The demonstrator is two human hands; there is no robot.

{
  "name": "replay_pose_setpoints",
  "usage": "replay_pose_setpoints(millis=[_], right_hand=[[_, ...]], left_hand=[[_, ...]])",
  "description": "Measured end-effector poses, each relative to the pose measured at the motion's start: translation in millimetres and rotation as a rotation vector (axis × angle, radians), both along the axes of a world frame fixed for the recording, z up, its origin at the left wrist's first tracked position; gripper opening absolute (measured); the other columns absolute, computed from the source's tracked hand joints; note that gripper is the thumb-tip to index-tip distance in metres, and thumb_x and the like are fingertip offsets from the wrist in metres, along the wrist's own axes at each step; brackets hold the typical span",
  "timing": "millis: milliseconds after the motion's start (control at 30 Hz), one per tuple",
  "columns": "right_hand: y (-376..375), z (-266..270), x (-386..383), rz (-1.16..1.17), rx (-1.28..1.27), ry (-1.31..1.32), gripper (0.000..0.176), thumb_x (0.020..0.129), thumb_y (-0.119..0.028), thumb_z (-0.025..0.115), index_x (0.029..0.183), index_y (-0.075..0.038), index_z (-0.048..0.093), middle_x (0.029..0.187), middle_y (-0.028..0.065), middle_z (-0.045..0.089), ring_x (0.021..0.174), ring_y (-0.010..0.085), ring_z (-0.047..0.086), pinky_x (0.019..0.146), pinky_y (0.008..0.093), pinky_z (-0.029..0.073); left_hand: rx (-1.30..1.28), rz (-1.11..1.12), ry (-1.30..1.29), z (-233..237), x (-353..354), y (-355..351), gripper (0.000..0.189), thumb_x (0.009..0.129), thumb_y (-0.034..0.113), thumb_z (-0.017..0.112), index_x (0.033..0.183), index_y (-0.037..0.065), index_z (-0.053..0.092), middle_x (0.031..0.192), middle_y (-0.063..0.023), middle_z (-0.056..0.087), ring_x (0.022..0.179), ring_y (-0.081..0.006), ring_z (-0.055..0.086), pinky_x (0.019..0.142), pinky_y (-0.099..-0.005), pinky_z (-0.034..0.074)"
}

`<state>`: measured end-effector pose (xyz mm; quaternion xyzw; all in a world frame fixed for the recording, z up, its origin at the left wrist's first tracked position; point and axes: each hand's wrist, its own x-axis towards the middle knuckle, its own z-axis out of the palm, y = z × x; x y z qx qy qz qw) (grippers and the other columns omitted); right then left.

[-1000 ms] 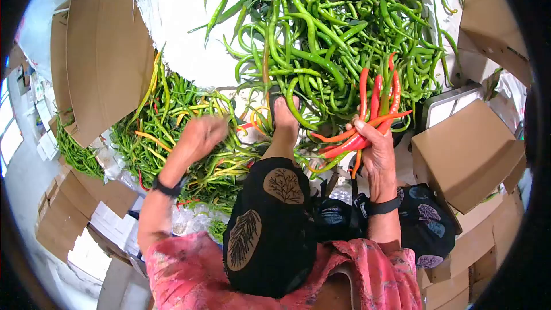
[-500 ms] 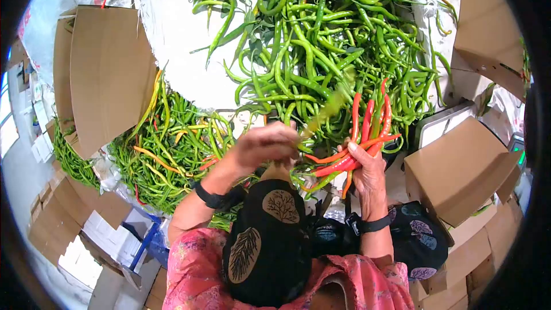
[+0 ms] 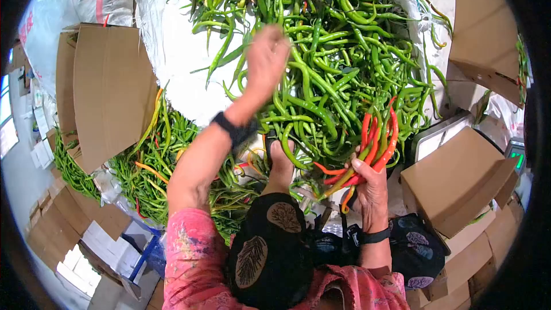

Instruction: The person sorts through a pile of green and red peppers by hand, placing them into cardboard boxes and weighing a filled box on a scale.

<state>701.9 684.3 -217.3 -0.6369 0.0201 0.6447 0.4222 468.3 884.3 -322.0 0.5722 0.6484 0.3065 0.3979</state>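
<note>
My right hand [image 3: 372, 182] is closed around a bunch of long chili peppers [image 3: 385, 143], mostly red, with a few greenish-brown and orange ones among them. The tips fan upward, and some stick out to the left. My left hand [image 3: 268, 60] is over the left part of a big heap of green chili peppers [image 3: 327, 74]. Motion smears its fingers, so I cannot make out whether they hold anything. The heap lies on a white woven sheet [image 3: 166, 40].
A second pile of mixed green, yellow and red peppers [image 3: 152, 166] lies at the left, beside an open cardboard box [image 3: 112, 89]. Another box [image 3: 459, 178] stands at the right, near a scale with a lit green display [image 3: 517, 161]. My foot [image 3: 281, 158] is at the heap's near edge.
My left hand has moved up and away from the bunch, out over the green heap. The blurred greenish pepper near it is no longer there. My right hand keeps its bunch, slightly lower.
</note>
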Motion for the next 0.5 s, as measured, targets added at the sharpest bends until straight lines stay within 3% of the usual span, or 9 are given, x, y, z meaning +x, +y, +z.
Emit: replay_pose_setpoints(millis=[33, 100, 233, 300, 367, 433, 500], right_hand=[[2, -1, 1, 0.005, 0.003, 0.017, 0.05, 0.075, 0.001, 0.072, 0.12, 0.0, 0.05, 0.102, 0.0074, 0.058, 0.089, 0.0195, 0.061, 0.078, 0.0353, 0.056], [1, -2, -2, -0.007, 0.017, 0.034, 0.048, 0.076, -0.001, 0.073, 0.119, 0.0, 0.051, 0.1, 0.0071, 0.057, 0.089, 0.0192, 0.061, 0.079, 0.0352, 0.056], [1, 1, -7, 0.001, 0.01, 0.046, 0.046, 0.075, -0.004, 0.073, 0.117, 0.0, 0.053, 0.098, 0.0076, 0.06, 0.083, 0.0203, 0.062, 0.081, 0.0354, 0.053], [0, 2, -4, 0.018, 0.007, 0.035, 0.047, 0.076, -0.003, 0.072, 0.118, -0.001, 0.052, 0.099, 0.0079, 0.059, 0.085, 0.0211, 0.062, 0.081, 0.0356, 0.053], [1, 3, 0, -0.03, 0.036, 0.018, 0.045, 0.076, -0.004, 0.072, 0.117, -0.001, 0.052, 0.099, 0.0076, 0.06, 0.085, 0.021, 0.062, 0.081, 0.0353, 0.053], [0, 0, 4, -0.037, 0.025, -0.006, 0.044, 0.077, -0.005, 0.072, 0.116, -0.001, 0.052, 0.099, 0.0066, 0.059, 0.087, 0.0196, 0.062, 0.082, 0.0343, 0.053], [1, 1, 2, -0.052, 0.006, -0.036, 0.045, 0.077, -0.005, 0.072, 0.117, -0.001, 0.052, 0.1, 0.0062, 0.058, 0.088, 0.0195, 0.061, 0.082, 0.0337, 0.053]], left_hand=[[0.045, 0.139, 0.081, -9, -7, 29, 0.037, 0.083, 0.025, 0.063, 0.108, -0.003, 0.062, 0.098, -0.0227, 0.063, 0.088, -0.0349, 0.062, 0.078, -0.0418, 0.05], [0.185, 0.231, 0.244, -79, -19, 72, 0.036, 0.079, 0.024, 0.068, 0.104, -0.002, 0.064, 0.09, -0.0208, 0.064, 0.083, -0.0325, 0.063, 0.076, -0.0418, 0.05], [-0.084, 0.067, 0.433, -70, -8, 85, 0.037, 0.076, 0.02, 0.072, 0.105, 0.0, 0.065, 0.089, -0.0175, 0.067, 0.08, -0.0331, 0.064, 0.074, -0.0407, 0.051], [0.211, -0.074, -0.019, -34, 6, 60, 0.026, 0.079, 0.014, 0.071, 0.103, 0.004, 0.068, 0.09, -0.0126, 0.069, 0.08, -0.0265, 0.066, 0.07, -0.0351, 0.052], [0.218, -0.02, -0.267, 35, 13, 31, 0.018, 0.085, 0.006, 0.066, 0.103, 0.005, 0.067, 0.095, -0.0092, 0.07, 0.087, -0.0195, 0.067, 0.075, -0.0284, 0.053], [0.214, 0.135, -0.574, 60, 0, 19, 0.017, 0.091, 0.002, 0.059, 0.108, 0.003, 0.063, 0.102, -0.0082, 0.068, 0.096, -0.0162, 0.064, 0.085, -0.0276, 0.052], [0.074, 0.212, -0.816, 63, -32, 10, 0.021, 0.093, 0.004, 0.057, 0.113, -0.002, 0.057, 0.112, -0.0122, 0.064, 0.104, -0.0208, 0.062, 0.093, -0.0312, 0.05]])
